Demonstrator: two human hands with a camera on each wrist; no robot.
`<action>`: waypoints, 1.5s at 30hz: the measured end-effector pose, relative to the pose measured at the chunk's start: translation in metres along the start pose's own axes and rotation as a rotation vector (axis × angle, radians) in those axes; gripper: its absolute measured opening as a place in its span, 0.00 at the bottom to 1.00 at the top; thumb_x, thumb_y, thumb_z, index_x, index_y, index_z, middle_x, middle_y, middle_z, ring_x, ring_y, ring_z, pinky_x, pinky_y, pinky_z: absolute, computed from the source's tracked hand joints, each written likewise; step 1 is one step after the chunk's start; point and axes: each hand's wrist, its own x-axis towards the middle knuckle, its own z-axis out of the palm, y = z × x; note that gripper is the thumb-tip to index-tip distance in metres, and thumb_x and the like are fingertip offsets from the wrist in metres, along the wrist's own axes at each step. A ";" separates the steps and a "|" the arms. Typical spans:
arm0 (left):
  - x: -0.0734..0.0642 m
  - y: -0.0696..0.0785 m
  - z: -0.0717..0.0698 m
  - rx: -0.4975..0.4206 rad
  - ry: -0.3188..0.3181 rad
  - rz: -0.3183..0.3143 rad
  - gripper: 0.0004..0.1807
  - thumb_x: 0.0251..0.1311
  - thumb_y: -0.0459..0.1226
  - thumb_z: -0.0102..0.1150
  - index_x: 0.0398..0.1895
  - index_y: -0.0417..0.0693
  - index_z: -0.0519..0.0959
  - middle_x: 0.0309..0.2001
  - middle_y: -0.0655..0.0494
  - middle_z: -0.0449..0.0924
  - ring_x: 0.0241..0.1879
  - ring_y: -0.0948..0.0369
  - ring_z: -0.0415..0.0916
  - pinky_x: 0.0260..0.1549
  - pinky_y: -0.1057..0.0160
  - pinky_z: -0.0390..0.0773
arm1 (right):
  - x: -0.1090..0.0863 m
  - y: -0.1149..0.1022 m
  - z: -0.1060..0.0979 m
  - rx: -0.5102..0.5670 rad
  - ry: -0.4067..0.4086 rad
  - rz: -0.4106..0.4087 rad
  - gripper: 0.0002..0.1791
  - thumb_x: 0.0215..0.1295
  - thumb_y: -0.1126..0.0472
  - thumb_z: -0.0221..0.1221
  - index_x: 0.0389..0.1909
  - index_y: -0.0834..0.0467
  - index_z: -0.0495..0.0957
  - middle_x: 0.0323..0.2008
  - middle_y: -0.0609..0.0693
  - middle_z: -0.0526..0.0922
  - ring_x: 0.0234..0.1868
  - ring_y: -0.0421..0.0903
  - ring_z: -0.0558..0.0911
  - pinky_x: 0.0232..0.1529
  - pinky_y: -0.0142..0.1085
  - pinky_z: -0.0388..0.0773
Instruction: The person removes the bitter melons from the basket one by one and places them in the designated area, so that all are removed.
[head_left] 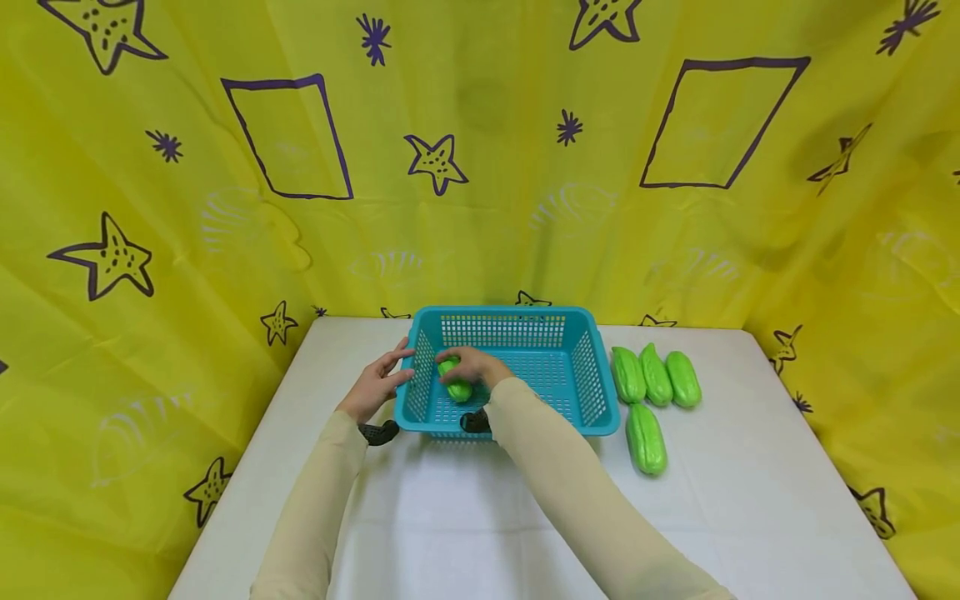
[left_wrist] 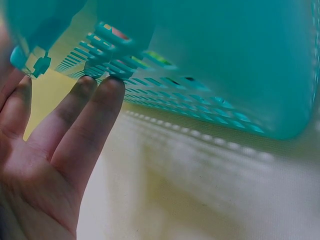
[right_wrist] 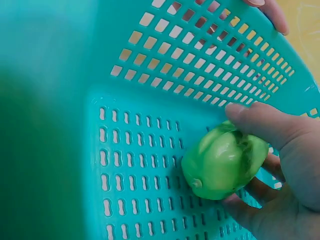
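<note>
A turquoise plastic basket (head_left: 504, 311) with perforated walls stands on the table. Inside it, toward the left end, my right hand (head_left: 477, 365) grips a bright green, glossy gourd-like vegetable (head_left: 459, 392). The right wrist view has the thumb on top of this vegetable (right_wrist: 220, 162) and fingers around its far side, close over the slotted floor. My left hand (head_left: 372, 388) is at the basket's left end, fingers extended. In the left wrist view, two fingertips (left_wrist: 111, 87) touch the outside of the perforated wall.
Several more green vegetables (head_left: 657, 377) lie right of the basket, three side by side and one (head_left: 647, 440) nearer the front. A white cloth covers the table (head_left: 442, 533). Yellow curtains (head_left: 480, 225) with purple star drawings hang behind and at both sides.
</note>
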 end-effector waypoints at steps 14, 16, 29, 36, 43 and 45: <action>0.005 -0.008 0.001 -0.018 0.008 -0.004 0.31 0.70 0.39 0.55 0.73 0.42 0.61 0.78 0.64 0.40 0.77 0.50 0.36 0.61 0.38 0.65 | -0.009 0.009 -0.007 0.050 0.020 -0.023 0.28 0.66 0.61 0.62 0.67 0.51 0.71 0.68 0.59 0.65 0.61 0.55 0.70 0.51 0.40 0.76; 0.010 -0.016 -0.002 -0.005 0.018 -0.005 0.31 0.70 0.41 0.55 0.73 0.45 0.62 0.78 0.66 0.41 0.77 0.51 0.36 0.61 0.38 0.65 | -0.011 0.009 -0.008 0.058 0.017 -0.032 0.28 0.66 0.61 0.62 0.67 0.52 0.71 0.68 0.59 0.66 0.59 0.54 0.71 0.48 0.39 0.77; 0.014 -0.026 -0.005 0.020 0.047 -0.025 0.30 0.69 0.42 0.57 0.72 0.49 0.64 0.77 0.69 0.42 0.77 0.52 0.37 0.62 0.39 0.65 | -0.017 0.018 -0.023 0.030 -0.002 -0.073 0.28 0.68 0.58 0.61 0.68 0.53 0.70 0.66 0.62 0.67 0.53 0.54 0.75 0.44 0.42 0.79; 0.010 -0.022 -0.003 0.028 0.060 -0.035 0.30 0.69 0.43 0.57 0.72 0.48 0.63 0.78 0.68 0.42 0.77 0.52 0.38 0.62 0.38 0.63 | -0.021 0.020 -0.035 0.044 -0.001 -0.106 0.29 0.67 0.59 0.62 0.68 0.56 0.69 0.64 0.62 0.67 0.47 0.50 0.77 0.39 0.39 0.80; 0.012 -0.021 -0.003 0.026 0.065 -0.036 0.29 0.70 0.41 0.56 0.72 0.50 0.64 0.78 0.69 0.42 0.77 0.52 0.38 0.62 0.37 0.64 | -0.030 0.010 -0.049 0.037 0.040 -0.176 0.29 0.67 0.58 0.62 0.68 0.56 0.70 0.62 0.63 0.68 0.42 0.49 0.78 0.40 0.43 0.81; 0.012 -0.021 -0.002 0.024 0.060 -0.028 0.29 0.70 0.41 0.56 0.72 0.49 0.64 0.78 0.69 0.42 0.77 0.52 0.38 0.62 0.37 0.63 | -0.035 0.007 -0.053 0.004 0.073 -0.198 0.28 0.67 0.58 0.62 0.68 0.55 0.70 0.64 0.62 0.68 0.45 0.50 0.78 0.42 0.44 0.80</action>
